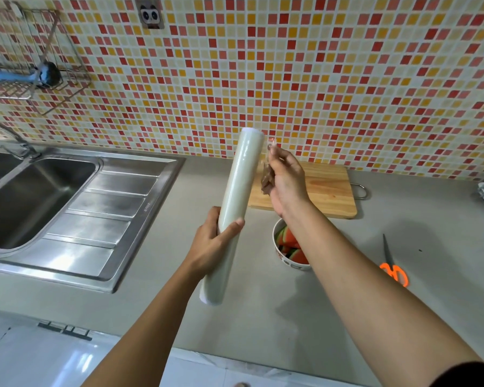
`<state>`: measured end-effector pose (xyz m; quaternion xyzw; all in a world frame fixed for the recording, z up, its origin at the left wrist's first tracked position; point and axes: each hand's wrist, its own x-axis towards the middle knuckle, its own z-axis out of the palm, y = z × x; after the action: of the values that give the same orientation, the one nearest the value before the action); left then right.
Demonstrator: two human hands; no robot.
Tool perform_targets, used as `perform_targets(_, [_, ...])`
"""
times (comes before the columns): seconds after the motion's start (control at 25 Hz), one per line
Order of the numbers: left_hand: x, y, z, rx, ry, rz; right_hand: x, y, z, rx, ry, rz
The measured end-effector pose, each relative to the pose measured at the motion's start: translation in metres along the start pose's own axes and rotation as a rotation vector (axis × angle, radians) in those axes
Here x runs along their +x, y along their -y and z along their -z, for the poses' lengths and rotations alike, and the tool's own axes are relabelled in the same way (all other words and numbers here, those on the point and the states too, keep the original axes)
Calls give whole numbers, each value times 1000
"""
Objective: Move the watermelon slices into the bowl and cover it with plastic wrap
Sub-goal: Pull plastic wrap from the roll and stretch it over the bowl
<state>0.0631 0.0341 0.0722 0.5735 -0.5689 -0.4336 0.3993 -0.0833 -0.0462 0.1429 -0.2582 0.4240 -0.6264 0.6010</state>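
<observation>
Left hand (215, 243) curls fingers and thumb round the lower part of the plastic wrap roll (241, 188), which it holds tilted, nearly upright, in the air left of the bowl (291, 266). Right hand (287, 181), raised beyond the bowl, pinches a narrow, crumpled strip of film (265, 167) peeled from the roll's upper half.

Far left of the bowl lies the steel sink (48, 196). Just behind the bowl sits the wooden cutting board (329, 191). Right of the bowl, well apart, lie orange-handled scissors (385, 265). Inside the bowl rest the watermelon slices (291, 244), partly hidden by the right forearm, so the moving looks done and the covering has begun.

The risk likely lies in the film. Pulled from one corner, it may bunch, cling to itself, or tear into a strip too narrow for the rim. The roll, gripped only low down, could also swing and knock the bowl.
</observation>
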Motion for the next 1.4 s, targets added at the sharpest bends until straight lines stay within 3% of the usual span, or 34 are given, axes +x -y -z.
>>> perform_targets(0.12, [4, -4, -4, -18, -30, 37, 0, 1, 1, -16, 9, 85])
perform_targets(0.36, [14, -21, -5, 291, -179, -69, 2, -2, 9, -96, -20, 254])
perform_targets(0.64, [25, -22, 23, 480, -197, -194, -5, -51, 17, -15, 31, -113])
perform_targets(0.92, [22, -24, 41, 465, -193, -140, -34, -107, -3, -57, 294, -166])
perform_targets(1.04, [19, -26, 42, 453, -211, -140, -36, -105, -13, -43, 198, -140])
perform_targets(1.2, [23, -28, 33, 530, -259, -123, -40, -106, -16, -204, -24, -64])
perform_targets(1.4, [28, -32, 9, 493, -241, -20, -31, -94, 2, -120, -61, -233])
